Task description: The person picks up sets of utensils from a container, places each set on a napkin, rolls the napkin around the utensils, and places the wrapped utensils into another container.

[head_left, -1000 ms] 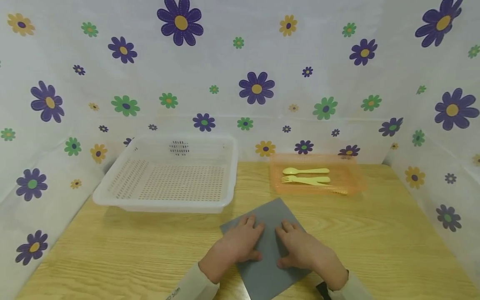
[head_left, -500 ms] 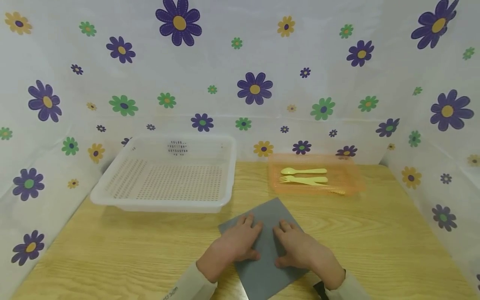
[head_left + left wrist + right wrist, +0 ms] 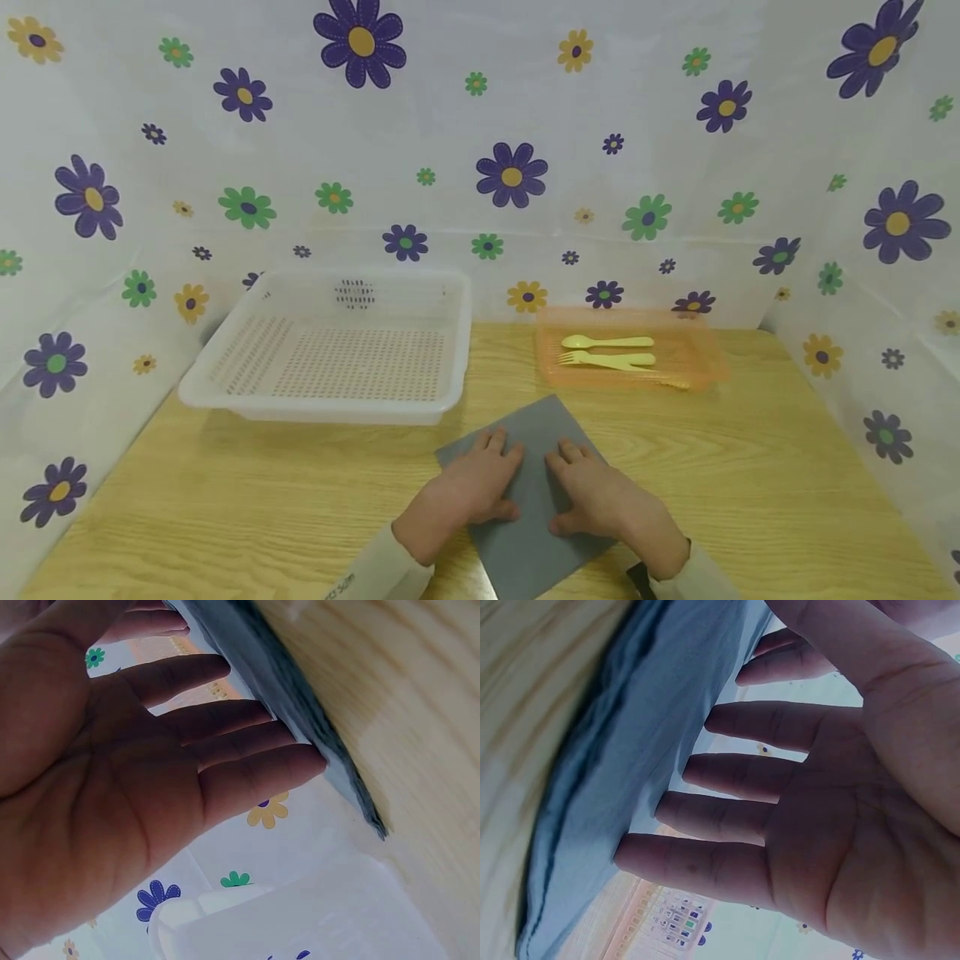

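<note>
Head view: grey cloth (image 3: 536, 479) under both hands.

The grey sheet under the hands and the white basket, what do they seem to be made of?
Grey sheet: probably thin matte cloth; it lies flat with soft wrinkles in the right wrist view. White basket: looks like moulded plastic, semi-glossy, with perforated floor and walls.

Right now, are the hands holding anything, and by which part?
Nothing is gripped: the left hand and the right hand rest flat, fingers straight, on the grey cloth.

Nothing has moved (only the view shifted slightly).
</note>
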### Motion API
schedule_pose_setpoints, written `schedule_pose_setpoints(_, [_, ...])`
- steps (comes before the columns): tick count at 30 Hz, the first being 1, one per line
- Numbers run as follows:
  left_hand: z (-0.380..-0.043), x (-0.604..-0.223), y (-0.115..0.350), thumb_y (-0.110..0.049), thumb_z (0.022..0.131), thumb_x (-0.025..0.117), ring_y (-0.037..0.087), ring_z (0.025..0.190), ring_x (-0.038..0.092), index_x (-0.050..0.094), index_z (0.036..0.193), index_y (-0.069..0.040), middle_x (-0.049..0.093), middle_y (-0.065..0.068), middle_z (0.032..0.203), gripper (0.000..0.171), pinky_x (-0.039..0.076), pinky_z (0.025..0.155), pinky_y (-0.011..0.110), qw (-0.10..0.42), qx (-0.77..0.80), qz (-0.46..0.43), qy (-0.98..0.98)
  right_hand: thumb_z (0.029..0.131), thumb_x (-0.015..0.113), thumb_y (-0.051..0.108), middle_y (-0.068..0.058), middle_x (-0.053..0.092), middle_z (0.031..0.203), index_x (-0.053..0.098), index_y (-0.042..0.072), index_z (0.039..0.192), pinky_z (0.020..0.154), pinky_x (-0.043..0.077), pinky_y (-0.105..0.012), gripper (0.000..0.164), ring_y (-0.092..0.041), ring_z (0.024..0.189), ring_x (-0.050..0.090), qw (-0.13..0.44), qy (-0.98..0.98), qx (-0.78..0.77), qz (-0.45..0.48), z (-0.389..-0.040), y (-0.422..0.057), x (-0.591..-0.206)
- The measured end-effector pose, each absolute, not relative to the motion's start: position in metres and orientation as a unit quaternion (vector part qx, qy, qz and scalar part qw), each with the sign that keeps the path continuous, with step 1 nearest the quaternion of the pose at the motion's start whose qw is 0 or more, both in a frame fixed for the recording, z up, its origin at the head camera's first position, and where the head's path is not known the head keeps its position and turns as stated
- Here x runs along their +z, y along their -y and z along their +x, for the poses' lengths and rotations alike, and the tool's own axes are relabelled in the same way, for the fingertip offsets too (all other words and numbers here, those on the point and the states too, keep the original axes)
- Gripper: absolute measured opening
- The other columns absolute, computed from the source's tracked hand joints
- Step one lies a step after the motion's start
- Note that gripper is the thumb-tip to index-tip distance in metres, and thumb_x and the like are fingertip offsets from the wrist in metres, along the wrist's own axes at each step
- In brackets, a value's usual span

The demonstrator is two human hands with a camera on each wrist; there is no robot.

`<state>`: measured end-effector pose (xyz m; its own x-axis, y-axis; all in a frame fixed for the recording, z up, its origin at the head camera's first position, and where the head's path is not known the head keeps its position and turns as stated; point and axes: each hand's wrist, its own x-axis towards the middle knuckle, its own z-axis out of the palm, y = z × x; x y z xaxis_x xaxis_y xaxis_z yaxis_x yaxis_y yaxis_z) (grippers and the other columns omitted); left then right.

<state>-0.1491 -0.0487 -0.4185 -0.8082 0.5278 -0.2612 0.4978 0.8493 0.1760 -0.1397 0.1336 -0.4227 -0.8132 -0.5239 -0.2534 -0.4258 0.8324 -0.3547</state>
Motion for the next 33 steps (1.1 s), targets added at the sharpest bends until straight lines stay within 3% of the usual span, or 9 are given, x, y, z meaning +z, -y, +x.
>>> schedule_pose_setpoints(10, [-0.1492,-0.4198,0.0474,-0.041,0.074,0.072,0.039,0.129,0.026,0.038,0.137,-0.006,0.029,0.025,0.144,0.08,0.041,0.094,0.053,0.156,0.052,0.26,-0.951,0.069,0.078,0.033,-0.034,0.028,0.141,0.039,-0.006,0.133,0.1,0.034,-0.056,0.084,-0.046,0.127,0.025,0.17,-0.94,-0.155,-0.252,-0.1417,-0.1356,-0.423])
schedule_pose_setpoints(33, [-0.1437,-0.4178,0.0438,-0.042,0.074,0.071,0.043,0.128,0.027,0.038,0.137,-0.005,0.029,0.03,0.143,0.081,0.047,0.087,0.053,0.145,0.039,0.246,-0.958,0.071,0.077,0.031,-0.031,0.027,0.144,0.039,-0.003,0.134,0.099,0.034,-0.056,0.082,-0.043,0.129,0.023,0.165,-0.935,-0.178,-0.26,-0.143,-0.1415,-0.4239])
